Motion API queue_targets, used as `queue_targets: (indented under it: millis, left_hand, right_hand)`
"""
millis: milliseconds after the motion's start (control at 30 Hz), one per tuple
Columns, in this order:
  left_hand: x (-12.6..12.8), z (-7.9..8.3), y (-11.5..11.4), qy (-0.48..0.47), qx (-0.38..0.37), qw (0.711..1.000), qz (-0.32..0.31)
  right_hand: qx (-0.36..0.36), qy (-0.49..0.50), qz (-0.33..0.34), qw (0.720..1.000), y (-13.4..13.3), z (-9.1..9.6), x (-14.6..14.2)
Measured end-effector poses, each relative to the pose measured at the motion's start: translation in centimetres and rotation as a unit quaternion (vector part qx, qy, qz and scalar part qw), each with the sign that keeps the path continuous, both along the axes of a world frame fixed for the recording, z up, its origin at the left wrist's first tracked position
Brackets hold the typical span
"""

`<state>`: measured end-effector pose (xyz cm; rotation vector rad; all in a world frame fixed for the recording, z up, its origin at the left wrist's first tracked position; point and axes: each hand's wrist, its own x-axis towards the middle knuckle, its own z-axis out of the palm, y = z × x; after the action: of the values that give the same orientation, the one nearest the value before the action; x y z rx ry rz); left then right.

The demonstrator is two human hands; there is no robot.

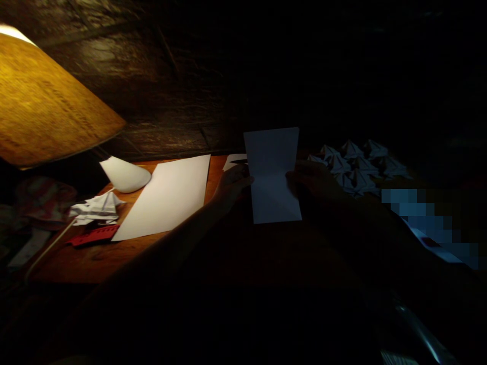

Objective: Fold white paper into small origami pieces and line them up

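Between my two hands is a folded sheet of paper (273,157), bent across its middle, its upper half standing up and its lower part tilted toward me. My left hand (233,183) pinches its left edge near the crease. On the opposite edge, the fingers of my right hand (306,177) grip it at about the same height; much of that hand is lost in shadow. A larger plain white sheet (171,197) lies flat on the wooden table (87,263), left of my left forearm.
A lamp with a yellow shade (53,101) lights the left side; its white base (125,175) stands on the table. Near it lie a folded paper piece (97,209) and a red ruler-like strip (95,236). Several folded paper shapes (355,165) sit at right. A dark wall rises behind.
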<state>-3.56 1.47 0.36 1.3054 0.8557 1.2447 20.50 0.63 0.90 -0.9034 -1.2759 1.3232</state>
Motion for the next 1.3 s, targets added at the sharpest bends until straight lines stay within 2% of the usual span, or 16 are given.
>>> queue_targets:
  millis: [133,300,533,633,800,967,1067,1200,1300]
  left_hand:
    - [0.1,0.5,-0.3,-0.023,-0.003,1.0,-0.012]
    - [-0.1,0.8,-0.5,-0.005,-0.006,0.999,-0.032]
    - [0.0,-0.4,-0.2,-0.011,-0.031,0.998,-0.062]
    - [0.3,-0.7,-0.2,0.0,-0.038,0.996,-0.084]
    - [0.4,-0.2,-0.4,0.028,-0.035,0.997,-0.065]
    - [-0.1,0.0,0.2,0.02,0.015,1.0,0.01]
    - [-0.1,0.0,0.2,0.037,0.072,0.996,0.037]
    - [0.4,0.3,-0.7,0.055,0.147,0.987,0.03]
    - [0.7,0.6,-1.3,0.077,0.159,0.984,0.038]
  right_hand:
    - [-0.024,0.047,0.001,0.999,-0.3,0.5,0.1]
    - [-0.027,0.014,0.033,0.999,-0.7,1.0,0.4]
    - [0.055,-0.061,-0.059,0.995,-0.1,-0.1,0.5]
    - [0.086,-0.055,-0.091,0.991,0.0,-0.2,0.5]
    - [0.098,-0.041,-0.089,0.99,0.0,0.0,0.5]
    - [0.094,-0.004,-0.107,0.99,0.1,0.3,0.5]
    - [0.08,0.03,-0.076,0.993,0.0,0.4,0.4]
    - [0.063,-0.021,-0.002,0.998,-0.5,0.4,-0.2]
    - [0.04,-0.06,0.01,0.997,-0.9,0.3,-0.6]
